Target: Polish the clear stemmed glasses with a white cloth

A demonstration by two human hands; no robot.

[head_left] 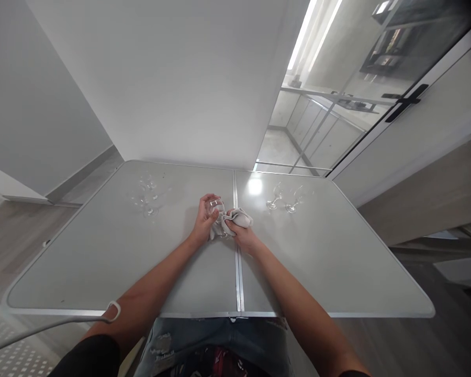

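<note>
At the tabletop (317,267): We look down on two bare hands that meet near the metal seam strip (238,285), a clear drinking glass (216,205) and a whitish cloth (241,216) between them.
Left hand (204,215): We find its fingers curled around the bowl of the drinking glass, grasping it just left of the seam strip and above the surface.
Right hand (240,232): We see its fingers clenched on the bunched cloth, pressing it close against the glass's lower part.
Wiping: We judge it to be in progress on this one glass, since cloth and glass meet in the hands.
Done and left: We count two stemmed glasses (274,199) standing upright on the right, and a cluster of stemmed glasses (144,200) on the left, too faint for us to number. Neither group is being touched; which of them, if either, is finished we cannot tell.
Inside the glasses: We make out no liquid in the pair on the right. The contents of the cluster are too faint to read. A pale patch shows through the held bowl, but we cannot say whether cloth lies inside or behind it.
Near edge: We note a pale cable (74,319) reaching the left forearm.
</note>
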